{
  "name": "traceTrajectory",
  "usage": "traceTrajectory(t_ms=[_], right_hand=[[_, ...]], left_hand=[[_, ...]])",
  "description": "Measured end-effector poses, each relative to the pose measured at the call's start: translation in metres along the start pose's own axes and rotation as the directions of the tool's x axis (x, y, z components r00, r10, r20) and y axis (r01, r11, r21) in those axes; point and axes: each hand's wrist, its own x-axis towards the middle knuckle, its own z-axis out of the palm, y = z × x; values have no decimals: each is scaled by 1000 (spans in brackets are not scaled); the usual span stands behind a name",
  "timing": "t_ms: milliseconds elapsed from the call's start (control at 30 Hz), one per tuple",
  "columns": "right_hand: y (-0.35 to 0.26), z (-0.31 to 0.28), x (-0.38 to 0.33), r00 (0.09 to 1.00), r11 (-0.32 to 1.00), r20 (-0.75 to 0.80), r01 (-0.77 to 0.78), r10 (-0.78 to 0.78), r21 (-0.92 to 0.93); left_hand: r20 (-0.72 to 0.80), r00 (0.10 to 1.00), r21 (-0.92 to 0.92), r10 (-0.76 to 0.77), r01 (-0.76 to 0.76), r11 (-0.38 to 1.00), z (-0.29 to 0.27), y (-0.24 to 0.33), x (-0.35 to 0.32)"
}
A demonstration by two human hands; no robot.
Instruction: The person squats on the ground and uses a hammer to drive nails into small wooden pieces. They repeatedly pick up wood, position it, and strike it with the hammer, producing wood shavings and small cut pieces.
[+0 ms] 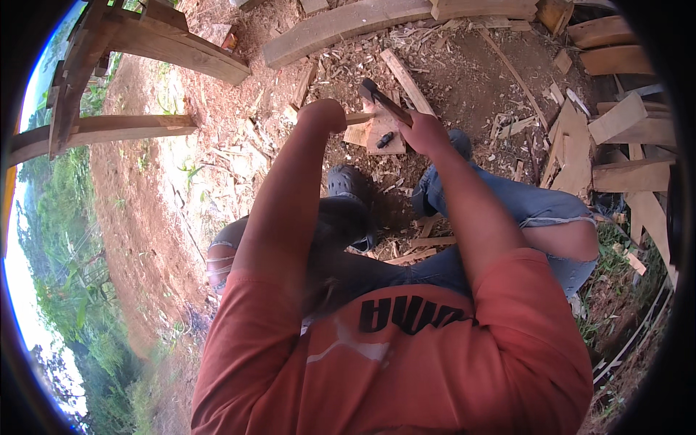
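My left hand (pixel 324 116) is closed round one end of a narrow stick of wood (pixel 358 117), which points right over a flat wooden board (pixel 388 143) on the ground. In my right hand (pixel 426 133) is the handle of a hatchet-like tool (pixel 388 105). Its dark metal head (pixel 368 90) is just above the stick and beyond it; the shape of its edge is too small to make out. A small black object (pixel 385 140) lies on the board, between my hands and nearer to me.
Wood chips (pixel 341 69) litter the dirt. A long plank (pixel 341 30) lies at the far side, a loose batten (pixel 407 81) beyond my right hand. Offcuts (pixel 616 127) are piled on the right. Timber beams (pixel 138 127) stand at the left. My shoes (pixel 348 181) flank the board's near side.
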Motion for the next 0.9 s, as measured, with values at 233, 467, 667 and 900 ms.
traceTrajectory(t_ms=[233,467,667,900], right_hand=[[7,6,8,995,978,78,-36,53,-205],[-17,3,-12,999,994,-4,33,-34,-102],[6,13,7,999,985,12,-33,36,-171],[-2,10,-5,998,984,65,12,0,-180]], left_hand=[[-65,998,36,3,-1,999,-7,10,-8],[-81,997,-10,-20,19,1000,1,3,-4],[-76,997,20,-17,19,1000,-7,11,-9],[-55,998,5,-28,28,1000,1,0,3]])
